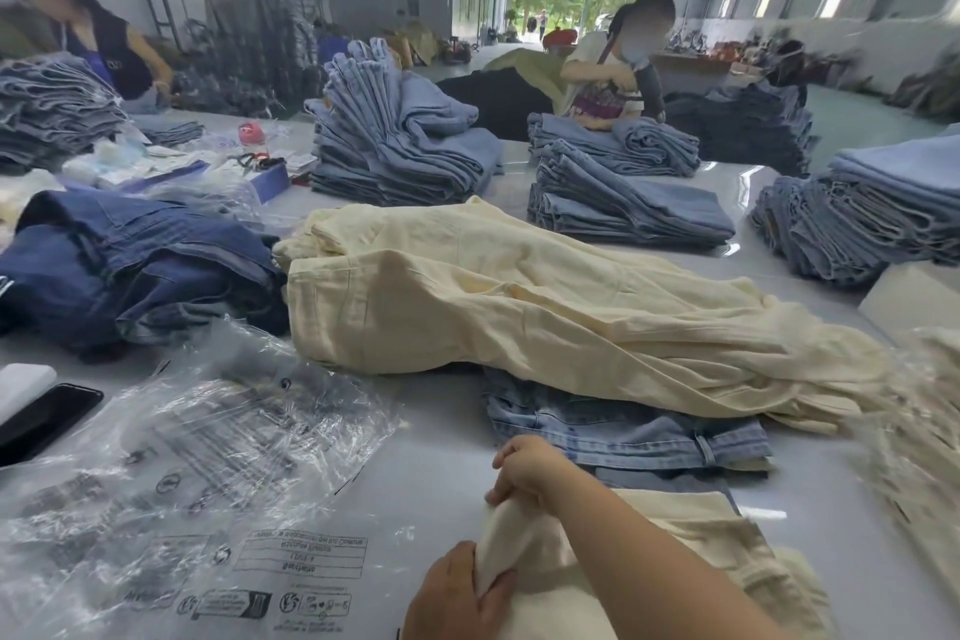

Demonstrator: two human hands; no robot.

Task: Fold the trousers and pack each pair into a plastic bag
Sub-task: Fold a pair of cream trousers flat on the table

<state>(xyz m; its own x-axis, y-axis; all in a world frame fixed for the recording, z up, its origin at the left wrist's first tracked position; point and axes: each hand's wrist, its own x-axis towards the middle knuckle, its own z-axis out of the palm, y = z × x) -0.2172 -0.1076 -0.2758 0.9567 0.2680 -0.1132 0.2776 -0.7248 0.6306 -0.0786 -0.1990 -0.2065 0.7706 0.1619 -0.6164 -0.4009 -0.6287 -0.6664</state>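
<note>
1. Grey and glossy, the big work table (pixel 447 473) fills a warehouse hall, with an open doorway showing green trees at the far end.
2. Near its front edge the person's two hands hold one folded pair of cream trousers (pixel 649 551), which lies on the table just in front of the wearer.
3. Right hand (pixel 524 470), reaching across from the right side, has its fingers curled over the far left end of that cream pair.
4. Left hand (pixel 457 598) grips the same end from the near side, thumb pressed into the cloth.
5. Left of the cream pair, clear plastic bags (pixel 197 473) with black printing lie crumpled and flat.
6. Beyond the cream pair lies a pair of light blue jeans (pixel 623 431), and a loose heap of cream trousers (pixel 519 296) rests partly on them.
7. Further left of the bags sits a dark phone (pixel 41 418); dark blue jeans (pixel 130 270) are heaped behind.
8. Stacks of folded blue jeans (pixel 395 146) stand far beyond, where two other workers handle clothes.
</note>
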